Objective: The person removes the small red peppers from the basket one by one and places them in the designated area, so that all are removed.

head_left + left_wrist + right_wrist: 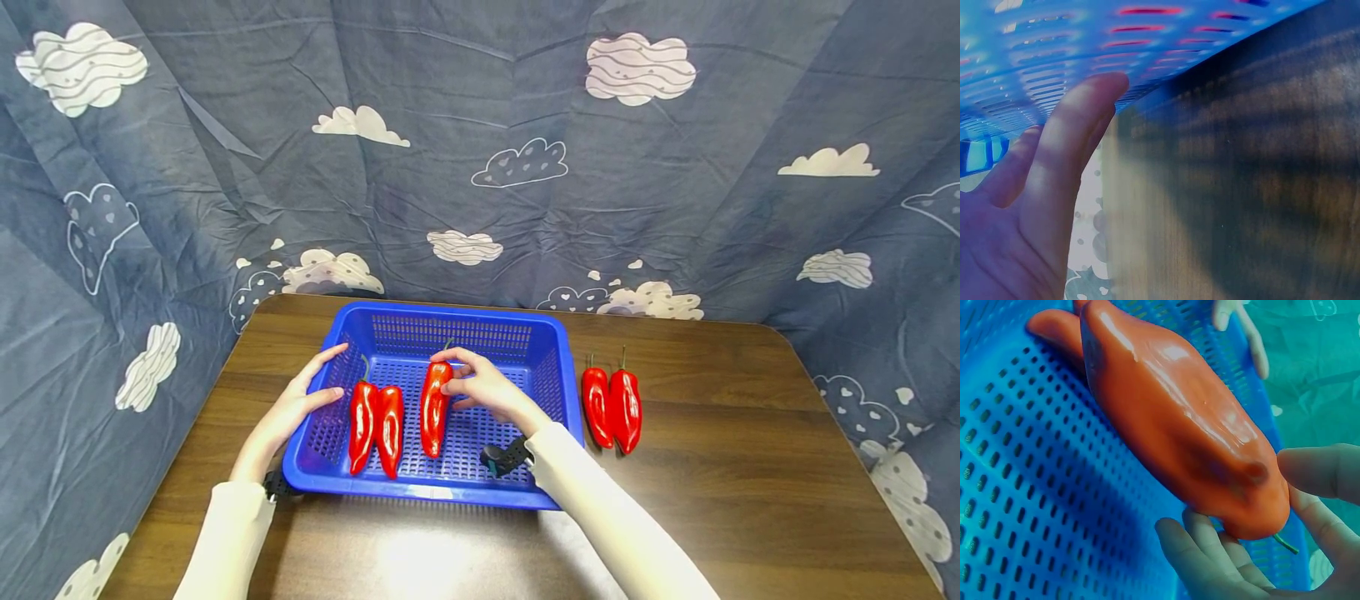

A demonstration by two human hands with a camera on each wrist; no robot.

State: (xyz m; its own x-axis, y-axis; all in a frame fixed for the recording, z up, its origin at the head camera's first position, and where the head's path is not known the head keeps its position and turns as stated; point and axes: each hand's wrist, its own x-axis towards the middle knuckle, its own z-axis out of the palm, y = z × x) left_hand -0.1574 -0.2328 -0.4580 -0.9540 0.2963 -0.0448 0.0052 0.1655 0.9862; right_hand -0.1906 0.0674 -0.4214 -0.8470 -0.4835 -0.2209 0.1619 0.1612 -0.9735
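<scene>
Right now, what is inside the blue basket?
Two long red peppers lie side by side on its mesh floor; the right hand holds a third over it. Floor beneath that hand and its black wrist strap is covered, so unseen.

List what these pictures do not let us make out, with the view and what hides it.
Head: the near right corner of the blue basket, covered by the right sleeve.
Head: the upper parts of both sleeves, cut off by the bottom edge.
Left wrist: outlines of the red peppers, screened by the slotted wall.
Right wrist: most of the pepper behind, blocked by the held pepper.
</scene>
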